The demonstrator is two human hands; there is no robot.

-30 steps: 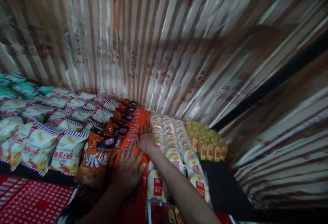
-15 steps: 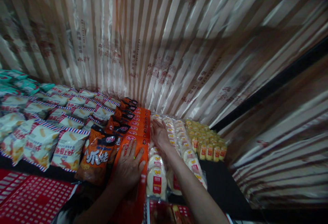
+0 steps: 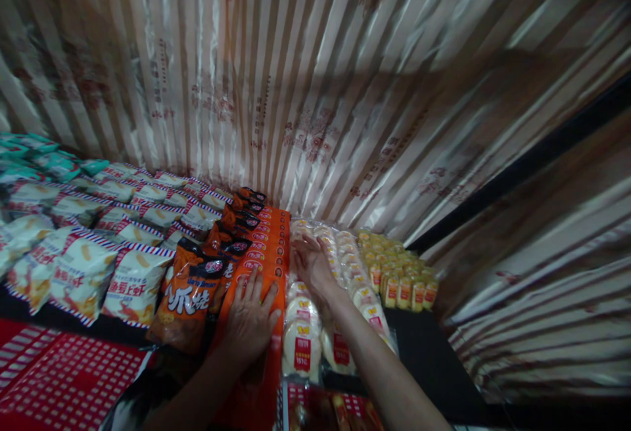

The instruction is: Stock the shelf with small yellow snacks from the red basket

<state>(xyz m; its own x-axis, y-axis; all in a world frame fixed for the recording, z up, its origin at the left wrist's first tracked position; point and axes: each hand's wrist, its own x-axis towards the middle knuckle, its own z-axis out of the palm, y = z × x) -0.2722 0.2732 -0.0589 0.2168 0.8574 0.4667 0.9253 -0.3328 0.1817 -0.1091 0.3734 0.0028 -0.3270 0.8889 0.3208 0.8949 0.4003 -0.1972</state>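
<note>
The orange overlapping flat packets (image 3: 269, 242) look like smooth plastic with a soft sheen. At left, the white pillow-shaped snack bags (image 3: 85, 273) are crinkled, glossy film. Clear, shiny wrap covers the pale round cakes (image 3: 302, 345). The red perforated basket (image 3: 73, 378) at near left looks like plastic; the striped beige sheeting (image 3: 296, 76) behind is creased and glossy.

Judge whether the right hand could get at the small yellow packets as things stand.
Probably yes: the right hand looks empty, and only low rows of bagged round cakes seem to lie between it and the small yellow packets.
</note>
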